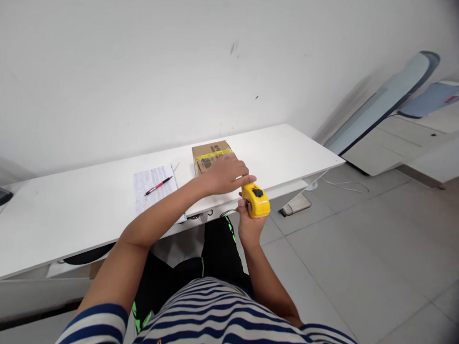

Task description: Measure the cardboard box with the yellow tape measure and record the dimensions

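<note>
A yellow tape measure (pixel 259 203) with a black button is gripped in my right hand (pixel 250 225), just off the table's front edge. My left hand (pixel 225 173) reaches over the near right part of a cardboard box (pixel 205 150), its fingers bent. One digit of that hand stretches to the top of the tape measure. What the left fingers pinch, if anything, is hidden. Yellow printed tape (pixel 214 155) runs across the box top, which also carries dark lettering. No drawn-out blade can be made out.
Left of the box, a red and black pen (pixel 158 185) lies on a printed sheet (pixel 146 181). The long white table (pixel 81 202) stands against the wall. At right, a large pale panel (pixel 386 97) leans there. A flat object (pixel 296 205) rests on the tiled floor near a cable.
</note>
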A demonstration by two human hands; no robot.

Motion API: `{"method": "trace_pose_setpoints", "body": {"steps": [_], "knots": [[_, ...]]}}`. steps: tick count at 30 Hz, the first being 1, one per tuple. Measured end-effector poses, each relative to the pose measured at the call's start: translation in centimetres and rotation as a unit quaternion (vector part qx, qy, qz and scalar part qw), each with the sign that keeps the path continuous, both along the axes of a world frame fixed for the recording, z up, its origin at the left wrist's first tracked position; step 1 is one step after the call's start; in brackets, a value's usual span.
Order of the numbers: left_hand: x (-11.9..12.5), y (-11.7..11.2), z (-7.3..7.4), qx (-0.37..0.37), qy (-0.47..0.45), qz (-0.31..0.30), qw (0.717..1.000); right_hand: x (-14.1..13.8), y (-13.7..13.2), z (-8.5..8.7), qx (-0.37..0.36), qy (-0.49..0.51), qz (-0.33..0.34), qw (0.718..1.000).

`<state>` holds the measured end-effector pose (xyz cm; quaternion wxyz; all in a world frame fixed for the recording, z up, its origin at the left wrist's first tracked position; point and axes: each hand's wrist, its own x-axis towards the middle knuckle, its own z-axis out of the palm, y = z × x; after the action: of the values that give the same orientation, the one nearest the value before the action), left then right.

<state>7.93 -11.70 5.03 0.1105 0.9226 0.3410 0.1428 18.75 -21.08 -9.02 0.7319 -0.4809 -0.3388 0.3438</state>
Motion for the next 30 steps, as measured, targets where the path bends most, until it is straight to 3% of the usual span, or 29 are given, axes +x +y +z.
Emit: {"method": "trace_pose_setpoints", "body": {"steps": [3, 5, 7, 10, 13, 16, 18, 20, 22, 24, 26, 28, 30], "knots": [[-0.6, 1.0, -1.3, 0.044, 0.041, 0.106, 0.992, 1.0, -0.3, 0.3, -0.005, 0.003, -0.028, 1.0], [-2.4, 1.8, -2.1, 0.025, 0.071, 0.2, 0.977, 1.9, -0.3, 0.1, -0.014, 0.005, -0.041, 0.999], [-5.1, 1.7, -3.2, 0.005, 0.071, 0.253, 0.965, 2.9, -0.4, -0.6, -0.019, 0.01, -0.041, 0.999], [-10.2, -0.7, -6.0, 0.019, -0.037, 0.3, 0.953, 4.4, -0.9, -2.3, -0.024, 0.009, -0.02, 0.999], [-14.3, -4.6, -9.8, 0.012, -0.178, 0.369, 0.912, 5.2, -1.5, -4.3, -0.039, 0.002, 0.005, 0.999], [-15.9, -7.5, -12.8, -0.092, -0.24, 0.392, 0.883, 4.6, -1.7, -5.3, -0.053, 0.015, 0.043, 0.998], [-15.4, -8.1, -13.8, -0.148, -0.254, 0.382, 0.876, 3.5, -1.3, -4.8, -0.047, 0.03, 0.073, 0.996], [-14.2, -8.1, -13.8, -0.168, -0.246, 0.372, 0.879, 2.4, -0.6, -3.6, -0.027, 0.033, 0.089, 0.995], [-12.6, -8.1, -12.9, -0.124, -0.241, 0.377, 0.886, 1.6, 0.4, -1.9, -0.007, 0.02, 0.1, 0.995], [-11.0, -8.7, -11.2, -0.036, -0.275, 0.388, 0.879, 1.3, 1.3, -0.1, 0.012, -0.004, 0.118, 0.993], [-9.7, -9.8, -9.0, -0.022, -0.342, 0.364, 0.866, 1.5, 1.8, 1.7, 0.037, -0.045, 0.153, 0.987], [-8.9, -10.9, -7.0, -0.158, -0.397, 0.275, 0.861, 1.7, 1.8, 3.2, 0.069, -0.094, 0.2, 0.973], [-8.6, -11.5, -5.5, -0.316, -0.414, 0.182, 0.834, 1.7, 1.3, 4.2, 0.1, -0.136, 0.26, 0.951]]}}
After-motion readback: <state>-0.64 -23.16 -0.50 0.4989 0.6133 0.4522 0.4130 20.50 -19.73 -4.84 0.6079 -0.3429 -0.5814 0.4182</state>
